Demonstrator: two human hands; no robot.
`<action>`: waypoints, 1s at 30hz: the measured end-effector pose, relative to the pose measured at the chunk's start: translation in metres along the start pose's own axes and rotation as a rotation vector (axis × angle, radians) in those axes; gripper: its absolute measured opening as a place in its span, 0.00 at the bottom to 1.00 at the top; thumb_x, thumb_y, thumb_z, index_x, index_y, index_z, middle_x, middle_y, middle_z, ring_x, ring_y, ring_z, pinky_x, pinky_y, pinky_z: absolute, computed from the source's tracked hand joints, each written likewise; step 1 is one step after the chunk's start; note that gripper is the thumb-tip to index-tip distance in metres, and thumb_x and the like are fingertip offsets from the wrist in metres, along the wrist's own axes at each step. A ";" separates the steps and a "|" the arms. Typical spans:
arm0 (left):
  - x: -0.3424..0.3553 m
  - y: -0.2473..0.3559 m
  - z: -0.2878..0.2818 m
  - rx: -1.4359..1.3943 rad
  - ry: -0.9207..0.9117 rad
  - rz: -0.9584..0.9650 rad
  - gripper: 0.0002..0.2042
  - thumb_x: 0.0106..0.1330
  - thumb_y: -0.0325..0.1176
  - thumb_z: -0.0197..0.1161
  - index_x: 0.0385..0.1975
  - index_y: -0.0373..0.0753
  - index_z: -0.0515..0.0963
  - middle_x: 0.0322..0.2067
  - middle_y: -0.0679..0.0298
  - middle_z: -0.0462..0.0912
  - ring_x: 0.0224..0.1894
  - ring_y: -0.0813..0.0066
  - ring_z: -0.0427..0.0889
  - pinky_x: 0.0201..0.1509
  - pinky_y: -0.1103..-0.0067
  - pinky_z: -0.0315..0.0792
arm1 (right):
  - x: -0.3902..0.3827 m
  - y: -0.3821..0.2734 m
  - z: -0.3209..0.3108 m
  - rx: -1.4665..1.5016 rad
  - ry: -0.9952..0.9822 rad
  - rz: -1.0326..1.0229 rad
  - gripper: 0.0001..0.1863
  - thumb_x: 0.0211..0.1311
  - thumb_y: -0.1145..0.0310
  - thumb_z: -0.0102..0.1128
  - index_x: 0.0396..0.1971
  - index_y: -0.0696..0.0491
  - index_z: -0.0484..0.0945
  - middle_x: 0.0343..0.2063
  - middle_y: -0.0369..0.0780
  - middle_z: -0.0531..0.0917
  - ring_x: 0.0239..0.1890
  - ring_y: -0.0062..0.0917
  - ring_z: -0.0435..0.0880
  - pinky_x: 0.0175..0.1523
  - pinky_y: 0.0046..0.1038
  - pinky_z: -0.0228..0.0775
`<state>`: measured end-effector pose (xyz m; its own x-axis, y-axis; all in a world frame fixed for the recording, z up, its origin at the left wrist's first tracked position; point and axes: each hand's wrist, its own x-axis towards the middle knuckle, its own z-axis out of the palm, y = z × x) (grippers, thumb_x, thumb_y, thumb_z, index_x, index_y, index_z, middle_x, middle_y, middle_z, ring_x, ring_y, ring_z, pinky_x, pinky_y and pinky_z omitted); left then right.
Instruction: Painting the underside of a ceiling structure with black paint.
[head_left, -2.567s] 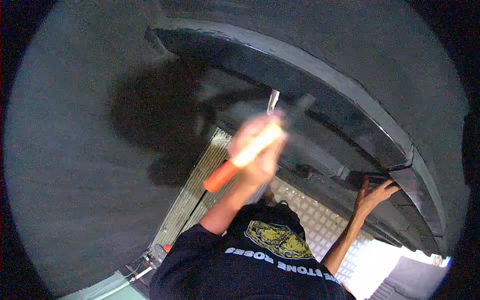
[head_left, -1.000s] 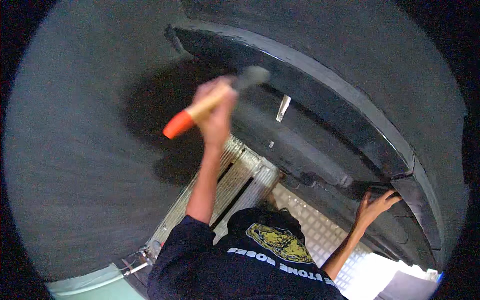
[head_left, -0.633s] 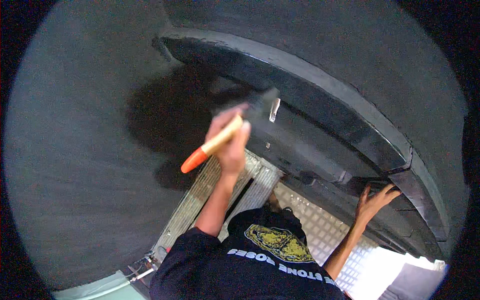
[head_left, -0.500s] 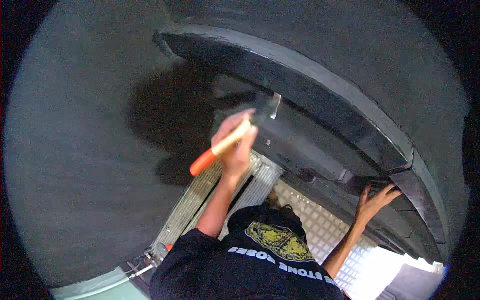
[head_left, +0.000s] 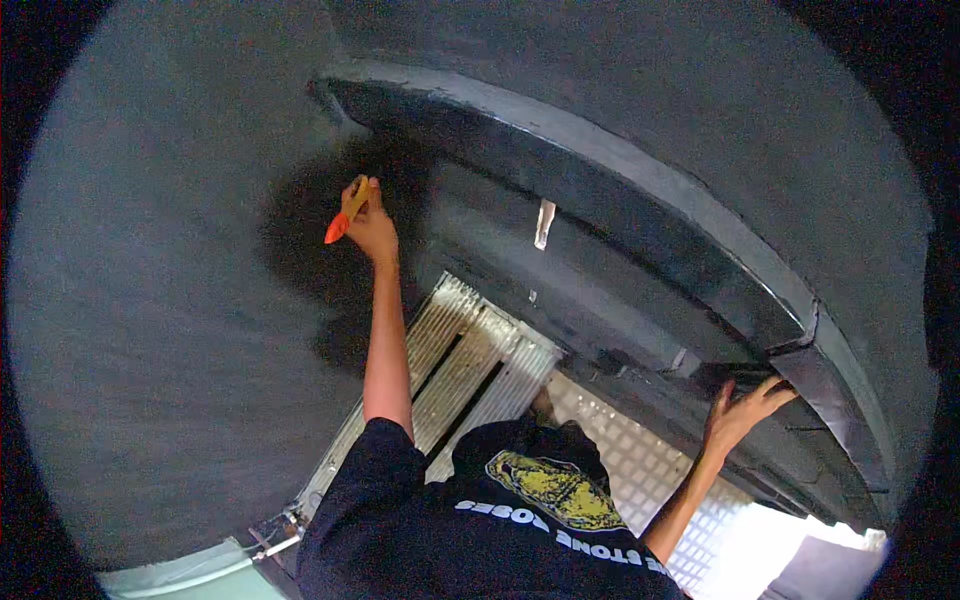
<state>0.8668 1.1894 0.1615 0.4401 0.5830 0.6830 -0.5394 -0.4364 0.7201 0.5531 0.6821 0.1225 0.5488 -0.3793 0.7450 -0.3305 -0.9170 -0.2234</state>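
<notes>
My left hand (head_left: 372,232) is closed around a paintbrush (head_left: 337,229) with a wooden handle and an orange end. The brush points up and away at a dark patch (head_left: 300,215) on the grey surface, and its bristles are hidden at the hand's far side. To the right, my right hand (head_left: 740,415) has its fingers spread and rests against the underside of a long curved dark ledge (head_left: 640,215). Nothing shows in that hand.
Below the ledge, a recessed dark panel (head_left: 600,270) has a narrow light slot (head_left: 544,224). Pale ribbed slats (head_left: 440,350) and a lattice of light squares (head_left: 620,430) lie beneath. A pale green surface (head_left: 200,575) is at the lower left.
My left hand has moved left and up with the paintbrush, from beside the light slot to the dark patch on the grey surface. My right hand has stayed on the ledge.
</notes>
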 end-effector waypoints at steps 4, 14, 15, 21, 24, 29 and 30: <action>0.002 -0.015 0.008 -0.036 0.021 -0.008 0.13 0.65 0.34 0.66 0.42 0.31 0.78 0.39 0.62 0.81 0.41 0.72 0.77 0.49 0.77 0.71 | -0.001 -0.005 -0.001 0.029 0.006 0.007 0.45 0.59 0.63 0.62 0.70 0.61 0.47 0.69 0.67 0.39 0.73 0.60 0.37 0.74 0.47 0.33; -0.072 0.029 0.024 -0.215 -0.040 -0.171 0.10 0.65 0.31 0.66 0.39 0.32 0.78 0.35 0.65 0.79 0.39 0.77 0.76 0.45 0.78 0.71 | 0.006 -0.009 -0.006 -0.014 -0.006 0.032 0.49 0.55 0.69 0.65 0.71 0.61 0.42 0.70 0.65 0.36 0.73 0.59 0.35 0.75 0.45 0.31; -0.070 0.034 0.009 -0.119 -0.067 -0.212 0.09 0.65 0.29 0.65 0.41 0.32 0.77 0.34 0.67 0.77 0.37 0.78 0.75 0.43 0.79 0.71 | 0.005 -0.010 -0.007 -0.006 -0.012 0.038 0.49 0.56 0.67 0.64 0.71 0.61 0.42 0.70 0.66 0.35 0.73 0.59 0.35 0.75 0.46 0.31; -0.040 0.034 0.013 -0.472 0.124 -0.296 0.11 0.66 0.27 0.64 0.46 0.34 0.74 0.36 0.67 0.75 0.37 0.76 0.75 0.45 0.77 0.72 | 0.002 0.001 -0.001 -0.020 -0.012 0.015 0.49 0.61 0.58 0.61 0.71 0.62 0.41 0.69 0.67 0.35 0.73 0.61 0.34 0.75 0.48 0.31; -0.095 0.074 0.029 -0.228 -0.094 -0.163 0.11 0.65 0.26 0.63 0.45 0.33 0.76 0.37 0.63 0.77 0.41 0.73 0.76 0.50 0.75 0.71 | -0.001 0.004 0.000 -0.027 0.004 0.007 0.48 0.61 0.57 0.61 0.71 0.62 0.43 0.69 0.68 0.36 0.73 0.61 0.34 0.74 0.48 0.32; -0.090 0.096 0.017 -0.212 0.036 -0.180 0.10 0.65 0.27 0.64 0.44 0.32 0.78 0.40 0.59 0.80 0.42 0.70 0.77 0.51 0.73 0.71 | -0.002 0.005 0.002 -0.026 -0.025 0.035 0.48 0.59 0.60 0.63 0.71 0.62 0.44 0.68 0.68 0.36 0.73 0.61 0.35 0.75 0.47 0.34; -0.078 0.105 0.021 -0.310 0.150 -0.310 0.10 0.65 0.27 0.64 0.44 0.32 0.78 0.40 0.59 0.80 0.42 0.70 0.77 0.51 0.74 0.70 | -0.001 0.001 -0.006 -0.027 -0.031 0.036 0.48 0.59 0.60 0.63 0.71 0.62 0.44 0.68 0.68 0.36 0.73 0.61 0.35 0.75 0.47 0.34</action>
<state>0.7912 1.0838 0.1866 0.5177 0.7565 0.3997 -0.5983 -0.0139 0.8012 0.5472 0.6827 0.1254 0.5592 -0.4162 0.7170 -0.3706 -0.8991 -0.2329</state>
